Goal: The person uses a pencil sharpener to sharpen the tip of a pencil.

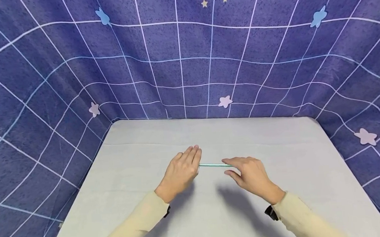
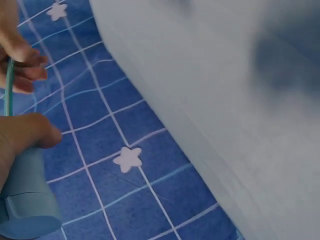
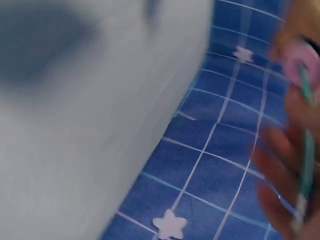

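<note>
My left hand (image 1: 180, 170) grips a blue-grey cylinder that looks like a pencil sharpener (image 2: 27, 172); the hand's back hides it in the head view. Its thumb lies over the body in the left wrist view. The pink end (image 3: 292, 60) faces the right hand, and a slim green pencil (image 1: 214, 165) goes into its hole. My right hand (image 1: 252, 172) holds the pencil's other part between its fingers and palm, though thumb and forefinger stand a little apart. Those fingers are blurred in the right wrist view. Both hands are above the table.
A white-covered table (image 1: 139, 139) lies beneath the hands, with their shadows on it. A blue-purple curtain (image 1: 193, 71) with grid lines and stars hangs behind the table and along both sides. Dark bands (image 1: 271, 213) show at the cuffs.
</note>
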Tool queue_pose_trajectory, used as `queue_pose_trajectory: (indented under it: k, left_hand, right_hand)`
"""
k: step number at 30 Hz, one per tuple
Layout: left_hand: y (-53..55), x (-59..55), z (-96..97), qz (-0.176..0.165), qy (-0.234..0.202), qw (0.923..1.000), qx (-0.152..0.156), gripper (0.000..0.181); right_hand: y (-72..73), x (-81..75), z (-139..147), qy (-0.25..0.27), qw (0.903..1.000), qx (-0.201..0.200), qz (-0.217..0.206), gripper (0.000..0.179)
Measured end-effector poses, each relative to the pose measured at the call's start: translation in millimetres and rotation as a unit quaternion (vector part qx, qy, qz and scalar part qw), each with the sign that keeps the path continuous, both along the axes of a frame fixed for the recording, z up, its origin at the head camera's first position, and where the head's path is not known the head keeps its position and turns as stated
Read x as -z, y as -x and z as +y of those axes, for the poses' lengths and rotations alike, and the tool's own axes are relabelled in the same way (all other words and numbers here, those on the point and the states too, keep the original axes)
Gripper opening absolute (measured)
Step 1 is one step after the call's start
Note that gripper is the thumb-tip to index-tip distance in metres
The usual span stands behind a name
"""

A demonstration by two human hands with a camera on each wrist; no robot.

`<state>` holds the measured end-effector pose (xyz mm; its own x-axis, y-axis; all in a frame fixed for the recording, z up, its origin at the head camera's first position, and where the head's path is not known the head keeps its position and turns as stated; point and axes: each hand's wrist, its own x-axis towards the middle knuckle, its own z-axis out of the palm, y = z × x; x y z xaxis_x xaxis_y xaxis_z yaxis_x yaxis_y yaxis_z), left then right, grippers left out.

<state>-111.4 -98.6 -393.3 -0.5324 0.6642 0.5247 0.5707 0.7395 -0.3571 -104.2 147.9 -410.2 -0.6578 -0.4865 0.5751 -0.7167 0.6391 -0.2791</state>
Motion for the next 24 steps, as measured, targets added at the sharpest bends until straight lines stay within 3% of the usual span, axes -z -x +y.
queue_pose_trajectory:
  k: [1, 3, 7, 13, 16, 20, 22, 24]
  left_hand:
    - [1.1, -2.8, 0.9, -0.015, -0.010, 0.9998, 0.001, 0.056]
    - [2.7, -7.3, 2.4, -0.052, -0.033, 0.9980, 0.009, 0.056]
    - [4.8, -12.9, 3.7, -0.081, -0.068, 0.9940, 0.027, 0.050]
    - [5.7, -19.3, 3.4, -0.077, -0.072, 0.9941, 0.024, 0.057]
    - [3.6, -19.1, 4.8, -0.117, -0.069, 0.9907, 0.001, 0.063]
    - [0.4, -15.4, 7.8, -0.165, -0.073, 0.9833, -0.027, 0.056]
    - [-1.0, -13.6, 10.0, -0.157, -0.079, 0.9839, -0.031, 0.051]
    - [-1.4, -11.2, 12.0, -0.130, -0.081, 0.9879, -0.026, 0.046]
  right_hand:
    - [0.0, 2.1, -1.4, -0.003, 0.9966, 0.024, 0.078, 0.020]
    - [1.6, 5.6, -3.3, 0.000, 0.9788, 0.054, 0.197, 0.017]
    - [4.8, 6.5, -3.6, 0.029, 0.9491, 0.059, 0.308, 0.024]
    - [7.2, 1.8, -3.4, 0.034, 0.9216, 0.034, 0.385, 0.020]
    - [7.2, -1.8, -3.4, 0.030, 0.9124, 0.021, 0.408, 0.021]
    - [7.6, -5.9, -1.1, 0.009, 0.9032, 0.000, 0.429, 0.021]
    - [8.5, -6.6, 1.3, -0.010, 0.9001, -0.006, 0.435, 0.022]
    - [9.4, -6.1, 3.8, -0.026, 0.9041, -0.011, 0.426, 0.023]
